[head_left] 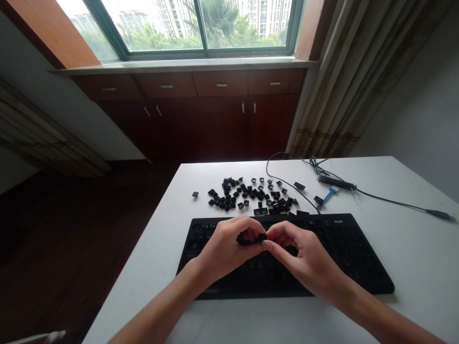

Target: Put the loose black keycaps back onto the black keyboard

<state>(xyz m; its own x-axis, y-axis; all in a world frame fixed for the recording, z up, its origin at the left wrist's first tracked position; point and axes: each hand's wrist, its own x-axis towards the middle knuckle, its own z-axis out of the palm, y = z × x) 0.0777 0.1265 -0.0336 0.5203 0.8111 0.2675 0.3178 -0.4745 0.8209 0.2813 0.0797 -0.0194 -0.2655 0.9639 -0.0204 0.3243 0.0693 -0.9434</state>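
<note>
A black keyboard [358, 258] lies on the white table, with many of its keys off. Over its upper middle my two hands meet at the fingertips. A small black keycap [262, 237] is pinched between them. My left hand [231, 246] is closed, its fingers curled toward the thumb around the keycap. From the other side, my right hand [304, 248] grips the same piece between thumb and forefinger. Just beyond the keyboard lies a spread of loose black keycaps [251, 192], some heaped close to its back edge. The fingers partly hide the held keycap.
To the right of the keycaps is a small blue brush [327, 197]. A black cable [390, 199] with a thick dark sleeve [336, 182] runs across the back right of the white table [150, 248]. Behind stand dark red cabinets [201, 126] under a window.
</note>
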